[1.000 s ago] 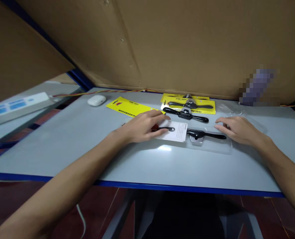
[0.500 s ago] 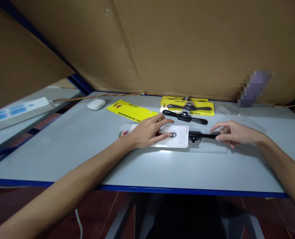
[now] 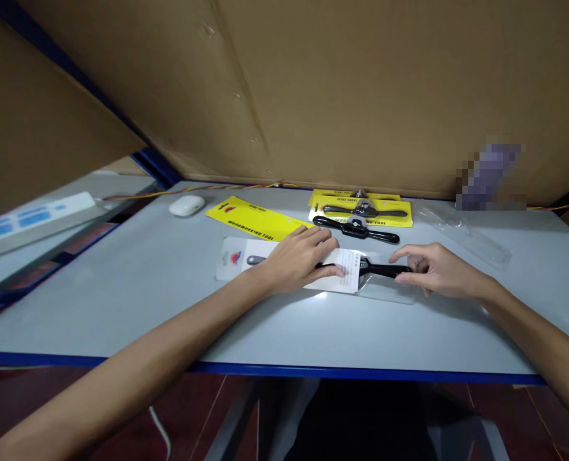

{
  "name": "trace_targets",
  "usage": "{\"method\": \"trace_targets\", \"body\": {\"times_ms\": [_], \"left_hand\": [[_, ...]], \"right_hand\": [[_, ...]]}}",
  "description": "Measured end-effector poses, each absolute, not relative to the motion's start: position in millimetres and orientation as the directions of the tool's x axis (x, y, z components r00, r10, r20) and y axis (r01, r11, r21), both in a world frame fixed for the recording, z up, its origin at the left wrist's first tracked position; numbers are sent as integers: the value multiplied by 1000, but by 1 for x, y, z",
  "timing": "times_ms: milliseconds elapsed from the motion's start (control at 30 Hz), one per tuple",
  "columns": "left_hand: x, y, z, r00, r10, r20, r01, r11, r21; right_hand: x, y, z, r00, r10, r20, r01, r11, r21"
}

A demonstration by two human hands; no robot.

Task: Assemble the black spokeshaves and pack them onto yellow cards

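Note:
A spokeshave with a black handle sticks out to the right from under a white card, within a clear plastic package lying flat on the table. My left hand is over the middle of the package, thumb on the card and fingers bent at its far edge, holding it. At the handle's right end, my right hand has its thumb and forefinger on either side of the handle. Just behind lies another black spokeshave, out of its packaging.
Behind are spokeshaves on yellow cards and a loose yellow card. An empty clear plastic shell lies right. A white rounded case and a power strip are left. A cardboard wall closes the back.
The package and its spokeshave have shifted a little left. My right hand has moved left along with the handle, and my left hand lies slightly further right on the card.

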State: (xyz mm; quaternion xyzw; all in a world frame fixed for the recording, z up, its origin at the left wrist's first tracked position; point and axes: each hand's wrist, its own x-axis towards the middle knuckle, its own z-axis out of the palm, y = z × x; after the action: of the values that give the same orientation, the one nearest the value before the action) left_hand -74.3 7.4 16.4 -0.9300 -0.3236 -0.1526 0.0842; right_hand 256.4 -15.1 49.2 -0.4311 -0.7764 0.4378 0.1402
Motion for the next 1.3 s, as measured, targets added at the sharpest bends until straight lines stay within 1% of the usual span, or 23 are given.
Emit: {"method": "trace_targets", "body": {"times_ms": [100,267,433,533,633,733,867,967,1033,1067,1133,1200,1267,1300], "left_hand": [[-71,5,22,741,566,362,636,-765,-106],[-67,3,28,704,606,369,674,-735,-78],[-60,-2,27,649,623,437,714,-697,-68],[-50,-9,25,653,557,513,682,-727,-79],[-37,-18,22,682,445,581,622,-771,-139],[-29,-26,20,699,380,605,598,-775,-205],[-25,-31,18,721,344,602,590,-759,-274],[-24,-33,16,736,368,569,600,-744,-294],[-23,-37,16,734,387,558,615,-727,-305],[-22,-39,16,732,383,564,619,-720,-314],[-20,-46,19,729,341,593,604,-728,-325],[-21,-51,22,724,267,636,563,-762,-321],[-29,-51,24,699,213,682,536,-788,-304],[-36,-48,24,676,211,706,548,-785,-290]], "right_hand": [[252,-17,41,-612,778,-140,518,261,-815],[241,-21,26,-600,794,-95,453,239,-859],[226,-31,22,-602,797,-34,407,271,-872],[216,-38,21,-621,782,51,360,342,-868],[208,-43,20,-630,763,148,349,447,-823],[205,-46,19,-633,748,198,368,516,-773],[203,-48,20,-637,744,201,390,535,-749],[202,-48,24,-625,757,189,405,522,-750],[203,-46,28,-629,763,151,408,489,-771],[203,-45,31,-652,749,114,402,469,-787],[206,-43,36,-714,700,22,390,423,-818],[211,-39,39,-743,669,-28,389,398,-831],[219,-35,41,-722,692,-5,398,409,-821],[224,-32,42,-704,709,21,403,424,-811]]}}
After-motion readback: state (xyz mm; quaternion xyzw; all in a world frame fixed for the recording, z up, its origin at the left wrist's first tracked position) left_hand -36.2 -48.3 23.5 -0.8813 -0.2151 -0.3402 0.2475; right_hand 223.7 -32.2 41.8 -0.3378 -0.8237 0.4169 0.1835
